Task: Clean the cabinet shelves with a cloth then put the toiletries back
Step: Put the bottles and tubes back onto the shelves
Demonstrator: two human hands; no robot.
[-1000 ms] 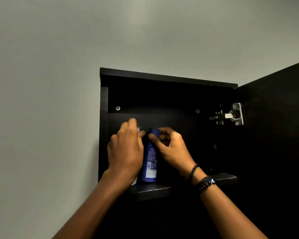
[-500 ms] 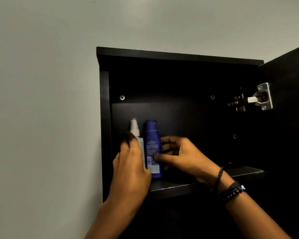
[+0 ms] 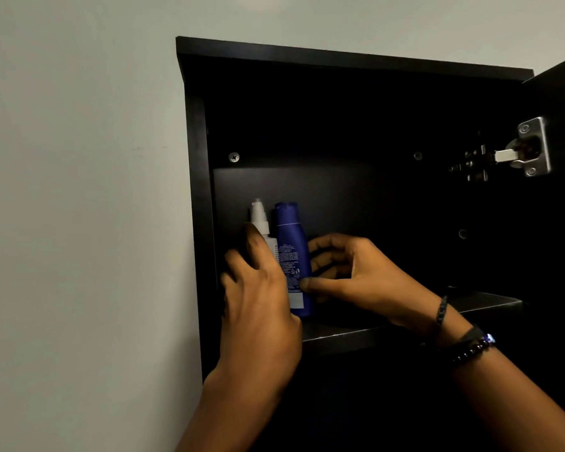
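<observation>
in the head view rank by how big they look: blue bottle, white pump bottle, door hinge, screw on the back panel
1. blue bottle, the tallest and widest
2. white pump bottle, though the left hand hides its lower part
3. door hinge, nearer the camera, so this rank is unsure
4. screw, the smallest

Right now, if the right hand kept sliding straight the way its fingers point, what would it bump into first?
Its fingers point left, so the right hand would press first into the blue bottle, which its thumb already seems to touch. The white pump bottle stands just beyond that, though depth is hard to judge.
</observation>
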